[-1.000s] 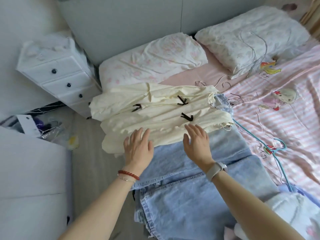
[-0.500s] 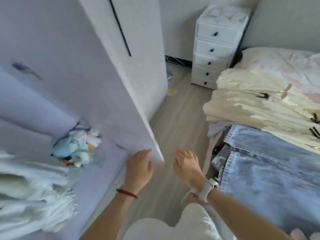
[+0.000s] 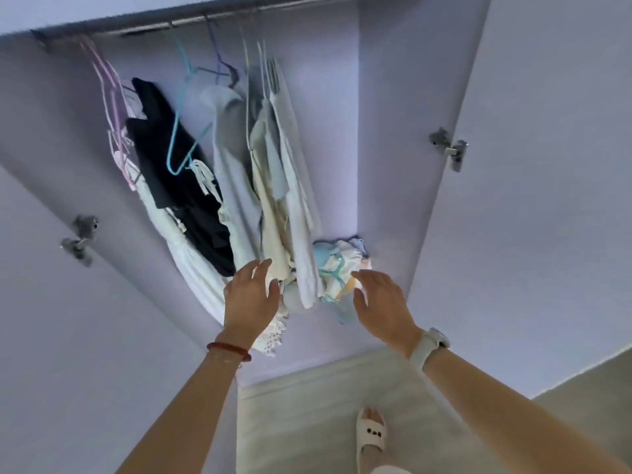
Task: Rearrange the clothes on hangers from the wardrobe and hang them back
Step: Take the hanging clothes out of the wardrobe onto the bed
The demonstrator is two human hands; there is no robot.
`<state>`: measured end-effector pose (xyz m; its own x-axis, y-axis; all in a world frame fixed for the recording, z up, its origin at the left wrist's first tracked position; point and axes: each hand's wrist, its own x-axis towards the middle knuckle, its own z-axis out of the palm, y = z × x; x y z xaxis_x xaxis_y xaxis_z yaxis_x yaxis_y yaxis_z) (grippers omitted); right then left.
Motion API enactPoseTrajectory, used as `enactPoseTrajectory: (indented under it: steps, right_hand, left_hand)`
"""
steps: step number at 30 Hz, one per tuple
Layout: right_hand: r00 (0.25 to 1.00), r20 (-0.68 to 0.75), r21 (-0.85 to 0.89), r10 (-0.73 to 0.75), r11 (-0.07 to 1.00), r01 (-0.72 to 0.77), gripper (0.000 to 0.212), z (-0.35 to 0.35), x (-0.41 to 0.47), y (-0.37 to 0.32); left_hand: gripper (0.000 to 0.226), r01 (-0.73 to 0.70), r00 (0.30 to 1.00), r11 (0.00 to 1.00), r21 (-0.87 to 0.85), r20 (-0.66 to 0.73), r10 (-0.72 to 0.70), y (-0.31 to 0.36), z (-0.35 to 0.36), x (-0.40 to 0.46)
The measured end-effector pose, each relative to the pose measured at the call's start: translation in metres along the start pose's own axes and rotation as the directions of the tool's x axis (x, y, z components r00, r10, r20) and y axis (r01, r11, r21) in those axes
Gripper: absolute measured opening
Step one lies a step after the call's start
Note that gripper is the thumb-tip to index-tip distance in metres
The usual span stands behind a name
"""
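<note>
Just now neither grip holds anything: the left hand (image 3: 251, 297) and right hand (image 3: 381, 307) reach with fingers spread toward the hems of the hanging clothes (image 3: 239, 186). These hang on hangers (image 3: 181, 131) from the wardrobe rail (image 3: 143, 27), a crumpled bundle (image 3: 337, 268) beside them.

We note pale lilac wardrobe panels (image 3: 393, 138) filling the view in soft, even light, a metal door hinge (image 3: 448, 149) to the right of them and another hinge (image 3: 79, 238) to the left, with pale wood-look floor (image 3: 307, 415) running below the wardrobe's bottom edge.
</note>
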<state>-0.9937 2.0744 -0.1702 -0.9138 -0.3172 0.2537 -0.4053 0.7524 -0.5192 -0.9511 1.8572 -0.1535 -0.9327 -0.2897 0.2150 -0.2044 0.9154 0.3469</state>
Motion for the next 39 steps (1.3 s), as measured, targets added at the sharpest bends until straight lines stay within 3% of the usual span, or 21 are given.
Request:
enactPoseTrajectory:
  steps: [5, 12, 15, 18, 22, 25, 29, 35, 39]
  right_hand:
    - [0.991, -0.043, 0.079, -0.127, 0.988, 0.130, 0.035, 0.007, 0.088, -0.046]
    - [0.996, -0.085, 0.432, 0.007, 0.901, 0.031, 0.031, 0.009, 0.249, -0.088]
    - [0.990, -0.138, 0.373, -0.020, 0.925, 0.071, 0.024, 0.015, 0.305, -0.096]
    - [0.995, -0.088, 0.292, -0.043, 0.954, 0.067, 0.034, 0.029, 0.340, -0.101]
    - [0.986, -0.165, 0.303, -0.028, 0.950, 0.078, 0.028, 0.033, 0.354, -0.088]
    - [0.974, -0.226, 0.271, -0.030, 0.958, 0.093, 0.035, 0.023, 0.361, -0.074]
    - [0.972, -0.230, 0.106, -0.048, 0.992, 0.074, 0.033, 0.015, 0.387, -0.074]
    - [0.995, -0.088, 0.002, 0.048, 0.999, -0.049, 0.034, 0.020, 0.416, -0.107]
    - [0.982, -0.168, 0.088, 0.086, 0.994, -0.072, 0.028, 0.020, 0.418, -0.118]
  left_hand:
    - [0.042, -0.001, 0.991, 1.000, -0.026, -0.134, -0.003, -0.020, -0.036, 0.057]
    - [0.045, -0.168, 0.935, 0.985, 0.040, -0.309, 0.172, -0.011, -0.071, 0.189]
    - [0.051, -0.208, 0.935, 0.973, 0.096, -0.274, 0.226, -0.005, -0.075, 0.244]
    - [0.054, -0.153, 0.965, 0.977, 0.151, -0.190, 0.181, -0.006, -0.063, 0.286]
    - [0.051, -0.248, 0.936, 0.945, 0.215, -0.197, 0.291, -0.015, -0.047, 0.309]
    - [0.046, -0.331, 0.899, 0.910, 0.252, -0.209, 0.385, -0.023, -0.036, 0.319]
    - [0.046, -0.350, 0.891, 0.919, 0.184, -0.239, 0.387, -0.030, -0.027, 0.323]
    - [0.046, -0.366, 0.879, 0.916, 0.162, -0.263, 0.397, -0.039, -0.026, 0.326]
    - [0.046, -0.367, 0.857, 0.904, 0.220, -0.297, 0.421, -0.044, -0.027, 0.327]
